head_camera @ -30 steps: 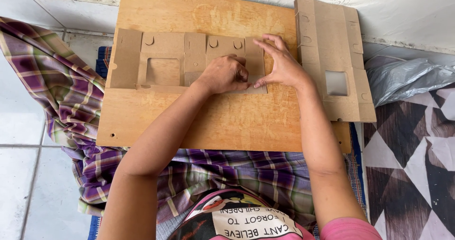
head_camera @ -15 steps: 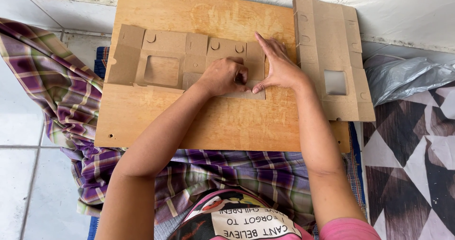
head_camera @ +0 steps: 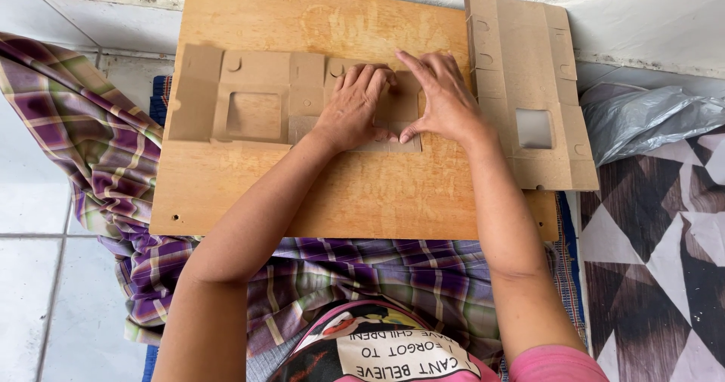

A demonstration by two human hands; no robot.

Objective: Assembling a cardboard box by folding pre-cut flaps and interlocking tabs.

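A flat die-cut brown cardboard box blank (head_camera: 249,95) with a square window lies on a wooden board (head_camera: 317,193) across my lap. My left hand (head_camera: 355,106) presses down on the blank's right part, fingers curled over a flap. My right hand (head_camera: 442,99) lies beside it, fingers spread flat on the same end, thumb touching the lower edge. Both hands hide the right end of the blank.
A stack of similar cardboard blanks (head_camera: 529,87) with a window cut-out rests on the board's right end. A grey plastic bag (head_camera: 649,121) lies to the right, a plaid cloth (head_camera: 83,148) to the left, with a patterned mat (head_camera: 657,276) and white tiles around.
My left hand has opened from a curled fist and slid slightly up onto the flap. My right hand has shifted a little, its fingers now pressing flat.
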